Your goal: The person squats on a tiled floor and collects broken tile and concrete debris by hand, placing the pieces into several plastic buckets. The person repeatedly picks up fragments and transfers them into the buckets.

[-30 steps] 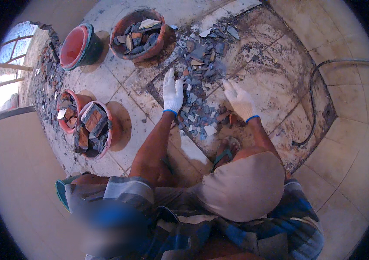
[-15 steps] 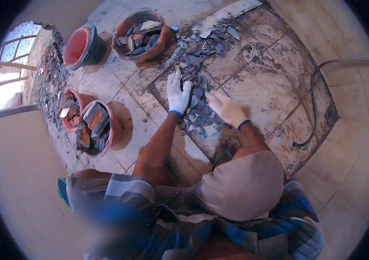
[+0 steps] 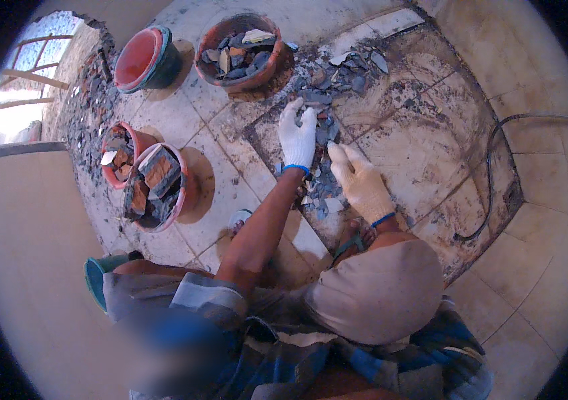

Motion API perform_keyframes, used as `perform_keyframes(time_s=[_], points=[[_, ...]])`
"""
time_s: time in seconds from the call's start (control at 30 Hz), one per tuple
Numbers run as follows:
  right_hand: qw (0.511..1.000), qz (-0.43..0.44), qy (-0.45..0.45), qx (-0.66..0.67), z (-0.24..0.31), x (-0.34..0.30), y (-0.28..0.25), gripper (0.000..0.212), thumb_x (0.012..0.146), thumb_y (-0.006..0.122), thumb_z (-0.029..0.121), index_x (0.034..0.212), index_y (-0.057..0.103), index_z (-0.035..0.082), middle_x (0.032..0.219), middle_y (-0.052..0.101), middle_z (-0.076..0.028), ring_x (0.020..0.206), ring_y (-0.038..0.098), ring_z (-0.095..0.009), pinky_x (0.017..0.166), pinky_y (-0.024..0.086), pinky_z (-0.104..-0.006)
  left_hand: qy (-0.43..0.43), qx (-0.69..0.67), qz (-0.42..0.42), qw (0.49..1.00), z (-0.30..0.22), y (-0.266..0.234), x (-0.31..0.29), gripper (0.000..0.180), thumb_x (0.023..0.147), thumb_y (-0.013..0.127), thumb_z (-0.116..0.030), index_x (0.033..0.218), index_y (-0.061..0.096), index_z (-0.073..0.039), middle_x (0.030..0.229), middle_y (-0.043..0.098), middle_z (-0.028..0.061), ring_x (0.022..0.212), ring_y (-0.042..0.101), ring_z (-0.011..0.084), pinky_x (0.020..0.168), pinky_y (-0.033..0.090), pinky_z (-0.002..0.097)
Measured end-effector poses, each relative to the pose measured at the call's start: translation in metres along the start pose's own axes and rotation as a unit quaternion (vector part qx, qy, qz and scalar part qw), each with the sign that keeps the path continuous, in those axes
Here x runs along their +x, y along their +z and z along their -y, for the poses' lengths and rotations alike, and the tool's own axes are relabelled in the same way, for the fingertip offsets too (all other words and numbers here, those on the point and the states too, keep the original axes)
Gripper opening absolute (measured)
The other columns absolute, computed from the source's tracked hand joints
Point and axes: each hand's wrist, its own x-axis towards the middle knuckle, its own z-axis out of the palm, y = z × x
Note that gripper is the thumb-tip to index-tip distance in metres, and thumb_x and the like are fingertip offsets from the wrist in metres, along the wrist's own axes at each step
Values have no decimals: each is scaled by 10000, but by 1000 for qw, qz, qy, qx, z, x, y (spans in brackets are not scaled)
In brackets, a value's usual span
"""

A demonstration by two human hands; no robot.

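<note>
A strip of broken tile and mortar rubble lies on the dirty floor in front of me. My left hand, in a white knitted glove, reaches over its left side. Its thumb and fingers are apart and curved down onto the pieces, with nothing visibly gripped. On the strip's right side is my right hand, in a cream glove, palm down. Its fingers are stretched out, their tips near the shards. Looser, larger shards lie beyond both hands.
A red tub of rubble stands at the far side, beside stacked tubs. Two more rubble-filled buckets are at left. A black hose curves at right. A green bucket sits by my left leg.
The view has shifted, so the scene sits farther right. My left fingers are more curled over the rubble. My right hand has turned to point more straight ahead, its wrist nearer me.
</note>
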Motion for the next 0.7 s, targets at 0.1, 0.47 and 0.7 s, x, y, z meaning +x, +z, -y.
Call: perform_keyframes(time_s=[0.1,0.47,0.7], points=[[985,-23,-158,-70,37,20,-20,495,1090,590,382,1466,639,62,1314,724,-276,1222,669,-494,1049,547,-507,38,-62,-34,997,-43,-4,36,298,1020,695,-153,1247,731,36,1260,740,160,1172,698,261,1044,537,400],[965,-75,-152,-199,121,175,30,287,1085,550,317,1265,620,104,1208,762,-243,1060,731,-513,858,584,-650,204,200,-139,948,-67,-110,230,545,1124,531,-393,1381,672,66,1445,682,279,1328,637,398,1136,456,446],[937,-189,-107,-275,-31,157,-47,546,1086,574,375,1591,566,170,1485,681,-180,1230,705,-448,1038,565,-558,40,146,-251,956,62,-162,179,676,1149,448,-467,1528,589,76,1576,589,303,1504,504,447,1279,350,474]])
